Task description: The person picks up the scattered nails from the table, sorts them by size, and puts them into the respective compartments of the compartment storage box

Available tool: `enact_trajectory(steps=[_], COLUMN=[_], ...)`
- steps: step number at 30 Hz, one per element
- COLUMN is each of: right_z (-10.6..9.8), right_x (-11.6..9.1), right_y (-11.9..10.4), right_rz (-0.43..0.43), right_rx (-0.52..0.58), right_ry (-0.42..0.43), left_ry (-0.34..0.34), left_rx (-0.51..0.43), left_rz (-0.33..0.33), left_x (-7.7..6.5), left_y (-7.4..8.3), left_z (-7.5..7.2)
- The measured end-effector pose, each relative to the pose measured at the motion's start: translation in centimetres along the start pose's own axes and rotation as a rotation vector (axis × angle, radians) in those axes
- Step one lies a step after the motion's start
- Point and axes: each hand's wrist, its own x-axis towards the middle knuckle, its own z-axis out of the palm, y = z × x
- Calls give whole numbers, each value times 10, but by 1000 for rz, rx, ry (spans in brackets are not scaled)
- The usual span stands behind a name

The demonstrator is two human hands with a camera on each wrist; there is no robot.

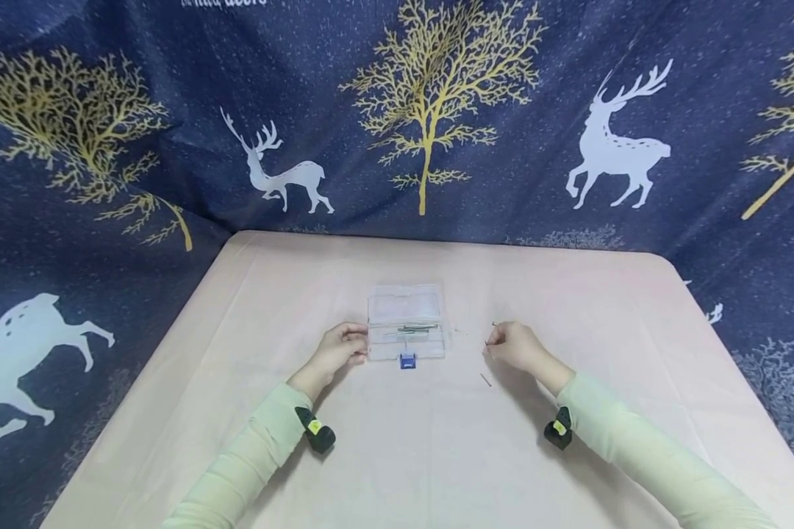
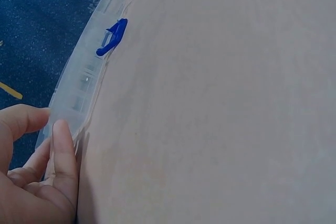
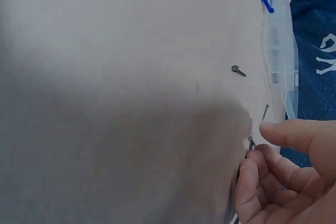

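A clear plastic box (image 1: 406, 347) lies with its lid (image 1: 405, 303) folded back, and its blue latch (image 1: 407, 361) faces the near side. Several long, thin nails (image 1: 418, 328) lie inside it. My left hand (image 1: 339, 347) holds the box's left end between thumb and fingers. To the right of the box, my right hand (image 1: 517, 345) has its fingers curled round a nail (image 3: 251, 141), whose head end pokes out by the fingertips. Beyond the thumb in the right wrist view shows another nail (image 3: 266, 110). One loose nail (image 1: 486, 380) lies on the near side of that hand.
A pale pink cloth covers the table (image 1: 410, 455). Behind it hangs a dark blue curtain (image 1: 370, 147) with white deer and golden trees. Each wrist carries a small black camera, one on the left (image 1: 316, 432) and one on the right (image 1: 559, 430).
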Motion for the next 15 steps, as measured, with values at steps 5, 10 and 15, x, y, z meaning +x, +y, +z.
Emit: enact_trajectory(steps=[5, 10, 15], right_z=[2, 2, 1], right_x=[1, 2, 5], right_y=[1, 1, -2], right_rz=[36, 12, -98], right_rx=[-25, -64, -169], right_ry=[-39, -68, -124], left_ry=[2, -7, -1], left_rx=[-14, -19, -14], left_rz=[-6, -3, 1], left_x=[4, 4, 6], left_y=[-4, -5, -6], left_z=[0, 0, -2])
